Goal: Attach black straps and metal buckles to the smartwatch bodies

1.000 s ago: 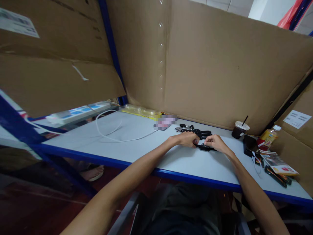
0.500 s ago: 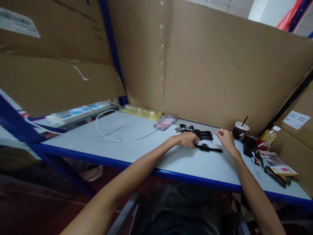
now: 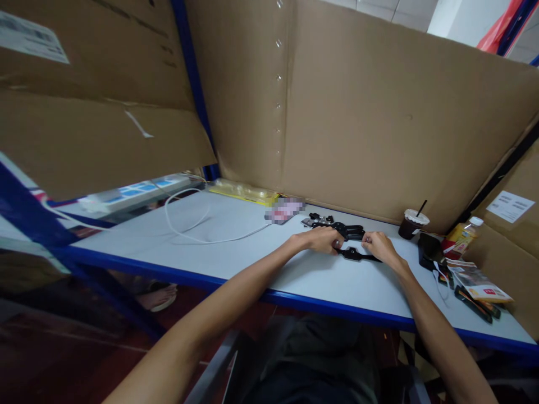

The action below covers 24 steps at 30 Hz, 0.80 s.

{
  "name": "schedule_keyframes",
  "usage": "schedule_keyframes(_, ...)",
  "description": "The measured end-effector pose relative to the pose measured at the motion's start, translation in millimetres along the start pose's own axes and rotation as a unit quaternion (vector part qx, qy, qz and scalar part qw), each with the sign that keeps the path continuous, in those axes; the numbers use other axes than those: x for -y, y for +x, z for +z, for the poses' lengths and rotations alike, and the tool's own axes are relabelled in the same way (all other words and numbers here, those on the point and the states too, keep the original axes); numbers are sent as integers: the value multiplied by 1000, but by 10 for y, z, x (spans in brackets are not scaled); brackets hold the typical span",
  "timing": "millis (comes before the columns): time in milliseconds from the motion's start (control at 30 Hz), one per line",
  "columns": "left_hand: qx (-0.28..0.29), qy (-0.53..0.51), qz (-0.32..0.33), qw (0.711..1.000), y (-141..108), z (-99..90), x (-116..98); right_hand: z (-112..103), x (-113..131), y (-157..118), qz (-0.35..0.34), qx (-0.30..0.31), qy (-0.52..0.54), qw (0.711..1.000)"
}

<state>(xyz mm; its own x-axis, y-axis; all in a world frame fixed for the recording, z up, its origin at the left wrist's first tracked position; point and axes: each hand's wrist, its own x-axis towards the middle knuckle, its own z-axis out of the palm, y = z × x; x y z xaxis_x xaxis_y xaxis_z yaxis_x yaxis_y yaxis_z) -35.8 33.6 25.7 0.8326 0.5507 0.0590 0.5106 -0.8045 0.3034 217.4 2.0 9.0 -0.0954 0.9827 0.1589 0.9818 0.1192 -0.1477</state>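
A black spokeshave (image 3: 351,254) lies near the middle of the table, its body between two slim handles. My left hand (image 3: 325,240) is closed around its left handle. My right hand (image 3: 381,247) is just above the right handle, with fingers pinched together; anything between them is too small or hidden to make out. That hand covers part of the right handle. Just behind the spokeshave are several black handled pieces (image 3: 352,232), partly covered by my left hand. Small dark and metallic parts (image 3: 318,220) lie behind them.
A phone (image 3: 284,211) with a white cable (image 3: 219,242) lies to the left. Yellow-edged clear packaging (image 3: 242,192) is along the cardboard wall (image 3: 357,123). On the right are a lidded drink cup (image 3: 412,225), a bottle (image 3: 463,235), a black box (image 3: 430,252) and a packet (image 3: 480,280).
My right hand has moved left and slightly down, from beside the cup to the small parts by the spokeshave's right handle. My left hand stays on the left handle.
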Motion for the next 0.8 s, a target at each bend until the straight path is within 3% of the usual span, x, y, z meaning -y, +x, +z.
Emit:
schedule_keyframes(133,-2,-5,24,1000,12,19,52,-40,-11,18,-20,-2,114,993)
schedule_keyframes(300,2,-1,31,1000,38,45,121,-135,57,-1,-32,100,388,916)
schedule_keyframes(367,1,0,31,1000,42,50,129,-154,93,-21,-39,121,410,903)
schedule_keyframes(800,-2,-3,35,999,44,50,120,-28,141,27,-47,132,403,905)
